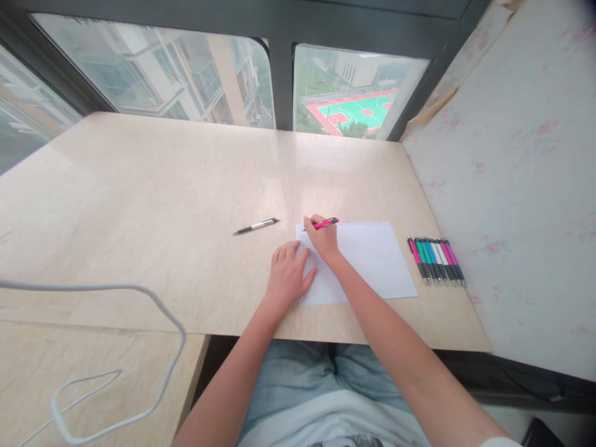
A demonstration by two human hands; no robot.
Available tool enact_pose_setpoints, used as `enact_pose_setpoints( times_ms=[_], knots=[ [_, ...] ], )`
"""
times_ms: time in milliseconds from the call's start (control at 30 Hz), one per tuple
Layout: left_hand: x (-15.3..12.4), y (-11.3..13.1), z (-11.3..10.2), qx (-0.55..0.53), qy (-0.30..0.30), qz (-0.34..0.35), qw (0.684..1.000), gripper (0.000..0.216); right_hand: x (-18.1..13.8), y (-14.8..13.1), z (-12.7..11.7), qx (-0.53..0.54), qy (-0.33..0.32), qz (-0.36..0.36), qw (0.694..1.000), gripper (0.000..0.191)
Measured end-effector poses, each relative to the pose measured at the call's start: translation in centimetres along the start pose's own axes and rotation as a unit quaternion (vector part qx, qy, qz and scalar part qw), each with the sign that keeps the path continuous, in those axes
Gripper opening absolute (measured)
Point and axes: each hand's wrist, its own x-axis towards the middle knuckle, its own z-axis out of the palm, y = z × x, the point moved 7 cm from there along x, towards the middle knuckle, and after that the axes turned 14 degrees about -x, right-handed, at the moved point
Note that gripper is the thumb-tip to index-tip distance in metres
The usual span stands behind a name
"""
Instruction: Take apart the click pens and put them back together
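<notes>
Pale counter (139, 205) by windows (200, 81) is carrying wht paper (367, 261); R grip (326, 239) is pinching pink pen (328, 222), fingers curled snug, tip nr paper's top L corner; L grip (288, 273) is lying palm-down, fingers spread, empty, on paper's L edge; silver/blk pen (256, 226) is resting to L, pen row (435, 259) to R.

A pale, faintly marbled tabletop (177, 174) runs up to windows (321, 74) in a dark frame (283, 81), and soft daylight leaves a sheen on its surface. Outside, buildings (190, 74) show toward the left, a green and red sports court (354, 113) toward the right. A whitish wall (526, 198) with faded pink flowers (493, 248) rises at right, its brownish edge (431, 113) peeling
</notes>
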Motion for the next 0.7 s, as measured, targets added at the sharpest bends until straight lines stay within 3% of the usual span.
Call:
enact_pose_setpoints(
  times_ms=[167, 700],
  knots=[
    [0.1, -0.2, 0.1, -0.003, 0.010, -0.002, 1.000, 0.035, 0.3, -0.6, 1.1, -0.008, -0.003, -0.014, 1.000, 0.038],
    [0.1, -0.5, 0.4, -0.012, 0.016, -0.001, 1.000, 0.035, 0.3, -0.8, 1.5, -0.046, -0.024, -0.013, 0.999, 0.035]
  ],
)
